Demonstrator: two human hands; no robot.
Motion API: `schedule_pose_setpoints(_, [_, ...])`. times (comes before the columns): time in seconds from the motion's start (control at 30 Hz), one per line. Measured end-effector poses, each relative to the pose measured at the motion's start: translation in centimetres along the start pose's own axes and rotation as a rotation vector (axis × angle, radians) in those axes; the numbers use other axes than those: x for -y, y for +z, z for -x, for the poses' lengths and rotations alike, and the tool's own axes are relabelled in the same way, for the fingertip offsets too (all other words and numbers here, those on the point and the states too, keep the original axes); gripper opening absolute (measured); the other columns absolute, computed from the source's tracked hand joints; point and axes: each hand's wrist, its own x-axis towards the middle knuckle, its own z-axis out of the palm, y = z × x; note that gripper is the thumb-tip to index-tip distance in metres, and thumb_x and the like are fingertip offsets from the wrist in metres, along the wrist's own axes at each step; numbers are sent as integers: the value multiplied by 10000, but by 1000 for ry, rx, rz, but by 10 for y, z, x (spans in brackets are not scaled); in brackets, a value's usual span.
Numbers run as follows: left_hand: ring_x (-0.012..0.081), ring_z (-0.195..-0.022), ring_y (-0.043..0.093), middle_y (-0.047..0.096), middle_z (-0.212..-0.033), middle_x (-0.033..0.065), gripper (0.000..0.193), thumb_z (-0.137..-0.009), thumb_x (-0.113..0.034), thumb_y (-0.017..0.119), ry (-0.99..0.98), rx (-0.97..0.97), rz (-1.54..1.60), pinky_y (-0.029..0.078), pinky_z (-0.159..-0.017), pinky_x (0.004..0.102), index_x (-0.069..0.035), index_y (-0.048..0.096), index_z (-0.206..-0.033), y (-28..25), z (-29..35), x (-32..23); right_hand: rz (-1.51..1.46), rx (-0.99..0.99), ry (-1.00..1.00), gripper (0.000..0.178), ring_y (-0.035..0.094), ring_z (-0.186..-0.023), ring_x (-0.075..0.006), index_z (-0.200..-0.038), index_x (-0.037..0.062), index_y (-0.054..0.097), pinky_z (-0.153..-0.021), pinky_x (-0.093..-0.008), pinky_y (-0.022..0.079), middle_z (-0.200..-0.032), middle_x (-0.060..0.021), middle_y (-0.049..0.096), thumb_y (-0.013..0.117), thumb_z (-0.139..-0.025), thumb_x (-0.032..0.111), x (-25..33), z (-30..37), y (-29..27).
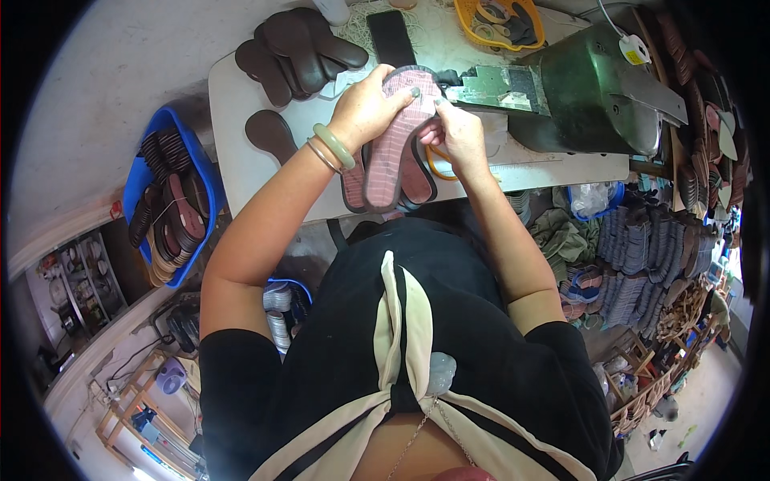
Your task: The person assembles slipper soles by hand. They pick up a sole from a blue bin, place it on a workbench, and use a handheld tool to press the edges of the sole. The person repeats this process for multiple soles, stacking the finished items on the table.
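Note:
A pinkish-red striped insole point(391, 152) with a dark bound edge is held up over the front edge of the table. My left hand point(361, 114) grips its wide end from the left, thumb flat on the top face. At the right edge of that same end, my right hand point(461, 132) pinches the rim between thumb and bent fingers. More insoles of the same kind point(418, 178) lie beneath it, partly hidden. Just right of my right hand's fingertips is the narrow arm of a green sewing machine point(589, 96); its needle area is partly covered.
Dark brown insoles point(297, 48) lie piled at the table's far left, with a single brown insole point(270, 135) nearer. A black phone point(391, 38) and a yellow basket point(529, 40) sit at the back. Blue baskets point(210, 180) and stacked bundles of grey soles point(642, 240) flank the table.

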Motion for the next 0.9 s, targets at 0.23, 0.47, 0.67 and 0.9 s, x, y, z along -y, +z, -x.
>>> schedule_pose_setpoints(0.23, [312,-843,684,691,-891,182,529,-828,-417,665,51,-51,142,521,-757,378,-57,544,-1196,14,26,5,86,95,-84,348,606,-579,-93,-798,-20,673,-535,-219,449,-684,-77,676,549,-964,259,-20,22,-15])
schedule_pose_setpoints(0.47, [173,-770,655,675,-840,92,384,-846,-216,696,252,-6,454,510,-721,301,-41,565,-1162,-6,73,-11,31,-95,-405,144,628,-708,-74,-924,-6,684,-640,-233,499,-807,-52,693,695,-859,121,2,42,9])
schedule_pose_setpoints(0.67, [20,-669,520,642,-886,-17,434,-873,-198,680,153,188,469,426,-580,193,-34,544,-1251,-51,95,-38,564,-61,-841,226,671,-797,-276,-1001,-15,664,-724,-321,529,-916,-153,684,707,-816,108,43,61,13])
schedule_pose_setpoints(0.9, [139,-803,601,649,-892,68,328,-877,-202,642,163,277,391,494,-753,290,-2,602,-1134,-73,122,-44,959,-105,-1208,120,649,-707,-234,-944,62,645,-609,-338,527,-813,-84,643,649,-833,108,68,79,29])
